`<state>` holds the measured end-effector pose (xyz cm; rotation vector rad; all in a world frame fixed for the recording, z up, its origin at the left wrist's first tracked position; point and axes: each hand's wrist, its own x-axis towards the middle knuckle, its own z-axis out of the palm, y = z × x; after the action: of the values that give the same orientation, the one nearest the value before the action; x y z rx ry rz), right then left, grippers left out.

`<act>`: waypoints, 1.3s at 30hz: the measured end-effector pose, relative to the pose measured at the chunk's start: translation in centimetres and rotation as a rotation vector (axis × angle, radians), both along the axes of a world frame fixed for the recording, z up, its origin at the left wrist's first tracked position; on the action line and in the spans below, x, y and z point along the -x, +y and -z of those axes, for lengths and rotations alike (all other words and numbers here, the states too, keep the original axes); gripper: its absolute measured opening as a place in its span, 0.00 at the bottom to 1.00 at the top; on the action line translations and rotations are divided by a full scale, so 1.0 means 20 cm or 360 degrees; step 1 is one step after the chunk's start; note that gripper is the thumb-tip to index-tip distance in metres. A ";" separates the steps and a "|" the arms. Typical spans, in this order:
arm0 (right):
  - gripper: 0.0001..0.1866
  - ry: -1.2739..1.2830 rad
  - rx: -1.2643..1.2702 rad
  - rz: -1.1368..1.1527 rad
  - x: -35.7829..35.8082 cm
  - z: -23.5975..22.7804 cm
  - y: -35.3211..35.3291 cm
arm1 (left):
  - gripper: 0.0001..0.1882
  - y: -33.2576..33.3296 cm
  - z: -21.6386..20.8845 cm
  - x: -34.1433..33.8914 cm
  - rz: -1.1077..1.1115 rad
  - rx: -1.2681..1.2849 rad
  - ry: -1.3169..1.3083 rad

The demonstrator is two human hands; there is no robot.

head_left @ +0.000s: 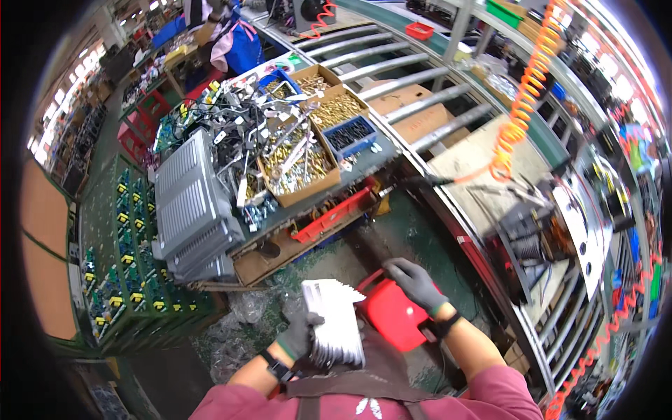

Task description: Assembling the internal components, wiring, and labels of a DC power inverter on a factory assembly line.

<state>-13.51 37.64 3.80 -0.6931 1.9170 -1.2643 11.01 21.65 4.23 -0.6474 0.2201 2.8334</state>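
Note:
My left hand (299, 336), in a dark grey glove, is closed on the side of a stack of thin white plates (330, 311), held close in front of my apron. The plates' edges fan out at the upper right and along the bottom. To the right, my right hand (414, 285), also gloved, lies over the upper edge of a red plastic stool (393, 316). Its fingers curl at that edge, and the stool looks tilted. The undersides of both hands are hidden.
Ahead is a workbench with cartons of brass-coloured screws (336, 110), a blue bin of black screws (348, 135), tangled metal parts and stacked grey panels (189, 189). Green racks of circuit boards (129, 245) stand left. A roller conveyor (448, 129) and orange coiled hose (521, 105) are right.

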 end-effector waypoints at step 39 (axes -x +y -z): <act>0.18 -0.0648 -0.0278 0.0037 0.48 1.04 -0.74 | 0.28 -0.37 0.47 -0.13 -0.0770 0.0022 -0.0647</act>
<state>-23.09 22.93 -17.06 -0.2956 1.6741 -1.1335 13.66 14.35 -5.22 -1.4244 0.0092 3.0423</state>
